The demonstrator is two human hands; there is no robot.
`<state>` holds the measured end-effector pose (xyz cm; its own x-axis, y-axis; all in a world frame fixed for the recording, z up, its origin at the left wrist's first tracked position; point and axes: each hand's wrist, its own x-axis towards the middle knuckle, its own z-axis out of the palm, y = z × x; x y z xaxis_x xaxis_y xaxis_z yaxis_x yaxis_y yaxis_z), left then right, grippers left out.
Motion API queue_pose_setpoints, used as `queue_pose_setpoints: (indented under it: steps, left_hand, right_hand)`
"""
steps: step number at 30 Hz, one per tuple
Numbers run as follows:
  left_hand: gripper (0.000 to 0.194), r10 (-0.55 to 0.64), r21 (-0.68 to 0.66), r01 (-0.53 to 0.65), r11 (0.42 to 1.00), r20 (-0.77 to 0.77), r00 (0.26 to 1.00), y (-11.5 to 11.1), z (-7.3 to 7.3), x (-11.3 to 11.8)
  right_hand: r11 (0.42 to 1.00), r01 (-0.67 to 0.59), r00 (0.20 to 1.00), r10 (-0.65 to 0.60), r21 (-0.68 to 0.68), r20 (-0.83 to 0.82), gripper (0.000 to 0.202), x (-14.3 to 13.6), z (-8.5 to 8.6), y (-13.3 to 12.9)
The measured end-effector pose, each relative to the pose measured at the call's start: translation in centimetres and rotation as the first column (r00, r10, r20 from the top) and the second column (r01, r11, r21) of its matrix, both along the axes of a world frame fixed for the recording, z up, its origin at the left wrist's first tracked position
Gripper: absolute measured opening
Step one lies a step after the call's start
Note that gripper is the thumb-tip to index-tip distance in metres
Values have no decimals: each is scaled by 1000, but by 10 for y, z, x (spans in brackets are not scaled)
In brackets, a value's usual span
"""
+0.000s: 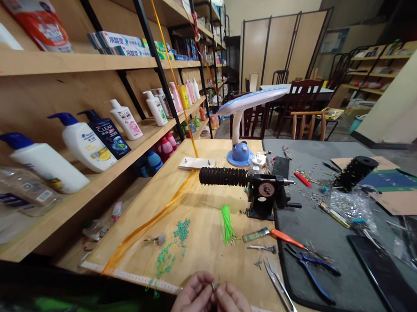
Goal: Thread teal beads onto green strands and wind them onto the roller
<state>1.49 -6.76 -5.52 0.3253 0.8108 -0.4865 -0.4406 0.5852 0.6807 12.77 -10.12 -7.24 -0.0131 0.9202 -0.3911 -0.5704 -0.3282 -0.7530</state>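
At the table's front edge my left hand point(193, 300) and my right hand point(233, 306) meet, fingertips pinched together. A tiny metallic piece point(213, 286) shows between them, too small to name. Left of the hands lie turquoise beads point(182, 230) and a tangle of green threads with beads point(165, 261). Beyond the hands is a bundle of bright green strands point(226, 225). To the right rest thread snips point(281, 290) and blue-handled pliers point(316, 271).
A black hand-cranked winding machine point(265, 197) stands mid-table, with a blue desk lamp point(239, 153) behind. Orange threads point(147, 227) run down from a wooden clamp bar point(197, 163). Shelves with bottles point(85, 144) flank the left. A grey mat point(314, 219) holds an orange-handled tool point(288, 237).
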Motion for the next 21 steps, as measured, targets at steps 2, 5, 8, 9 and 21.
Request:
queue_pose_setpoints:
  steps: [2,5,8,9,21]
  left_hand:
    - [33,10,4,-10,1000,-35,999,-1,-1,0]
    - [36,-28,-1,28,1000,-69,997,-1,-3,-1]
    - [39,-40,10,41,999,-101,994,0,-4,-2]
    - [39,-41,16,43,999,-108,993,0,-4,-2]
    - [30,-8,-14,7,1000,-15,1000,1,2,0]
  right_hand:
    - [1000,4,1000,-4,-4,16,58,1,2,-1]
    - [1000,11,999,-10,-23,46,59,0,1,-1]
    - [997,51,995,-45,-63,84,62,-2,1,2]
    - [995,58,994,-50,-78,96,63,-2,2,3]
    - [999,30,988,-24,-36,154,37,0,3,0]
